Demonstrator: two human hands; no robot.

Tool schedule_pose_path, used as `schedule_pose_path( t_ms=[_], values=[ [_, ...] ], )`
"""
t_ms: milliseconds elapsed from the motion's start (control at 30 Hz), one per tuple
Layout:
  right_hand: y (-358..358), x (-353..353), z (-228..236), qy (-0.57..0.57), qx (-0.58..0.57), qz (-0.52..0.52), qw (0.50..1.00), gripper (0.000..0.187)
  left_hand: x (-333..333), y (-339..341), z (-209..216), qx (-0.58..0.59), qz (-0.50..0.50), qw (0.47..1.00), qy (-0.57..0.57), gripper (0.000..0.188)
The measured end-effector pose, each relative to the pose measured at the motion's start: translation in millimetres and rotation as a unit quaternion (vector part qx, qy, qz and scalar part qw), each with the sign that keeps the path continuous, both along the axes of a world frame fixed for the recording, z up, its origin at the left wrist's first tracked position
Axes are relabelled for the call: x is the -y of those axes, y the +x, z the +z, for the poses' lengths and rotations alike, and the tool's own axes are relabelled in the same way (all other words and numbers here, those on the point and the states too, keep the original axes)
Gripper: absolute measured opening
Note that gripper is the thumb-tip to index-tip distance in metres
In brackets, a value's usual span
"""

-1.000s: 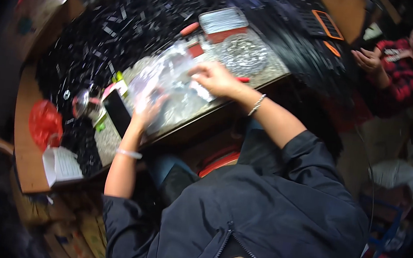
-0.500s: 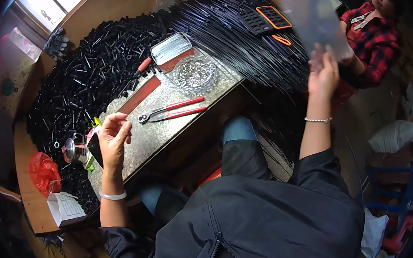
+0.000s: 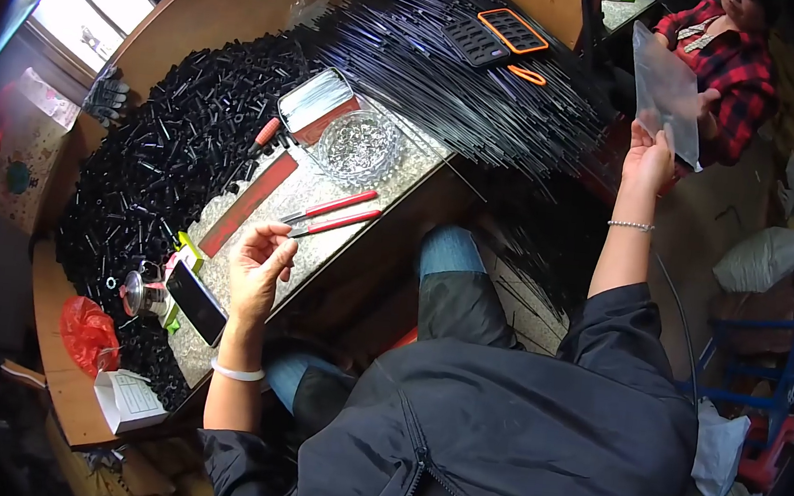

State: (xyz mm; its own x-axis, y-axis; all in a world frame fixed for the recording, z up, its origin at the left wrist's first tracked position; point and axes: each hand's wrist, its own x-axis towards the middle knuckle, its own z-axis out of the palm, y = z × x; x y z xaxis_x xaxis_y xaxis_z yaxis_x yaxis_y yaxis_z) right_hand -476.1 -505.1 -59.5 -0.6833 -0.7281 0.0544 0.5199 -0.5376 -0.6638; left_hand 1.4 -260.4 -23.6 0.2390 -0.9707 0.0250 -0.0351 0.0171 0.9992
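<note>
A clear plastic bag point(image 3: 668, 91) is pinched at its lower end by my right hand point(image 3: 650, 160), which reaches out to the far right. Beside the bag is the hand point(image 3: 709, 108) of a person in a red-and-black checked shirt; whether it touches the bag I cannot tell. My left hand point(image 3: 259, 268) hovers over the table's front part, fingers loosely bent, thumb a little apart, nothing visible in it. It partly overlaps the jaws of red-handled pliers point(image 3: 338, 212). Below it lies a dark phone point(image 3: 196, 301).
A heap of short black tubes point(image 3: 162, 158) covers the table's left side; long black rods point(image 3: 461, 82) lie at the back. A clear bowl point(image 3: 359, 147) holds small metal parts. Also about are a red-handled screwdriver point(image 3: 264, 135), an orange-edged case point(image 3: 498, 38) and a red bag point(image 3: 89, 333).
My right hand has moved right and slightly down with the plastic bag, nearer the other person. My left hand has shifted right toward the pliers, uncovering more of the phone.
</note>
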Motion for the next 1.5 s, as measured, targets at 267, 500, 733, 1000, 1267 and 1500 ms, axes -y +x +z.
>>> schedule_pose_path(
  t_ms=[267, 500, 733, 1000, 1267, 1500],
  values=[
    [-4.1, 2.1, -4.7, -0.009, -0.001, -0.013, 1.0, 0.027, -3.1, -4.3, -5.9, 0.005, 0.001, 1.0, 0.013, 0.015],
    [79.6, 2.2, 42.7, 0.06, -0.258, 0.164, 0.95, 0.032, 0.1, -6.7, -7.6, 0.0, -0.005, 1.0, 0.018, 0.015],
    [95.9, 146.1, 16.2, 0.289, -0.704, 0.094, 0.642, 0.048, -15.1, -6.1, -4.1, 0.004, -0.012, 1.0, 0.009, 0.016],
    [108.5, 138.7, 30.8, 0.27, -0.463, 0.27, 0.8, 0.026, -38.9, 12.8, -17.3, -0.001, 0.044, 0.999, 0.021, 0.016],
    [115.1, 110.1, 49.2, 0.16, -0.306, 0.353, 0.87, 0.025, -34.6, 10.1, -20.1, -0.01, 0.033, 0.999, 0.022, 0.015],
    [173.2, 57.1, 61.0, 0.082, -0.201, 0.468, 0.856, 0.026, -43.1, 6.9, -21.5, -0.021, 0.047, 0.998, 0.026, 0.013]
  ],
)
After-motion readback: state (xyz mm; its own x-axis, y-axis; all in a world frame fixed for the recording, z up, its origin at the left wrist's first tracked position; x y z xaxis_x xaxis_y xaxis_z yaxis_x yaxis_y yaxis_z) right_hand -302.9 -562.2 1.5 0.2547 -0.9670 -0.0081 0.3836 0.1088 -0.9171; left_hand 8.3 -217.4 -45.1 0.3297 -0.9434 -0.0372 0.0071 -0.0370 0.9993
